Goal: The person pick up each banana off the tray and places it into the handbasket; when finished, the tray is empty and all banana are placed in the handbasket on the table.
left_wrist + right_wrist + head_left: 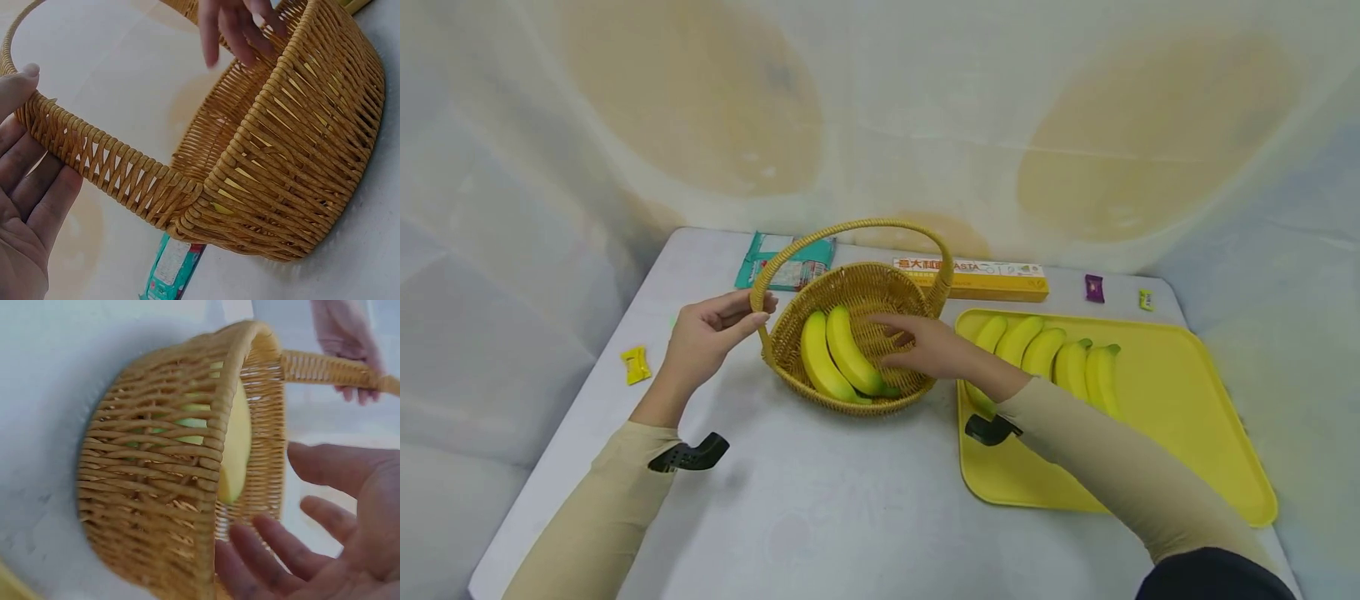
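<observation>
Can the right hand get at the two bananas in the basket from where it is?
Probably yes. The right hand is open over the basket, beside the two bananas; the handle arches above, blocking nothing.
</observation>
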Tool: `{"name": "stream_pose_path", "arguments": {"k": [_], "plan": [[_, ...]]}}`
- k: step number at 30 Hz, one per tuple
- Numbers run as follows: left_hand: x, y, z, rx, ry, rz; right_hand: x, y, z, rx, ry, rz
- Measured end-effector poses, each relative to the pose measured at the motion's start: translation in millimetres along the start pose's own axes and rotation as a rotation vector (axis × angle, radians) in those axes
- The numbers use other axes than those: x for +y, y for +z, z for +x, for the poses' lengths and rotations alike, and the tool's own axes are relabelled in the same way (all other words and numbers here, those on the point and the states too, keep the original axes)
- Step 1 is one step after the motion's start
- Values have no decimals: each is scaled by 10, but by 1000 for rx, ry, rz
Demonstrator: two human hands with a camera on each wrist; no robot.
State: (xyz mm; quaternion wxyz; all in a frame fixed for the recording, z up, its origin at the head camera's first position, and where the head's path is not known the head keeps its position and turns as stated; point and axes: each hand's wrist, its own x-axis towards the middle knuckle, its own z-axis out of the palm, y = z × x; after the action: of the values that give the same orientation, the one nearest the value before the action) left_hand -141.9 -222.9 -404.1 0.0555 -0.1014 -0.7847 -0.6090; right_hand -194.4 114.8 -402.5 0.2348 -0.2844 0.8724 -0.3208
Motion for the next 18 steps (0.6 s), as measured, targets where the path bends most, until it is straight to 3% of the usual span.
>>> {"name": "stream_pose_path", "arguments": {"k": [7,12,18], "plan": [[-7,-2,6,0,6,-2,63,-25,-537,243,-20,-96],[-8,0,7,0,13,5,248,-60,-873,311,57,-82],[0,4,1,5,13,15,629,-212,-1234,364,181,-88]]}}
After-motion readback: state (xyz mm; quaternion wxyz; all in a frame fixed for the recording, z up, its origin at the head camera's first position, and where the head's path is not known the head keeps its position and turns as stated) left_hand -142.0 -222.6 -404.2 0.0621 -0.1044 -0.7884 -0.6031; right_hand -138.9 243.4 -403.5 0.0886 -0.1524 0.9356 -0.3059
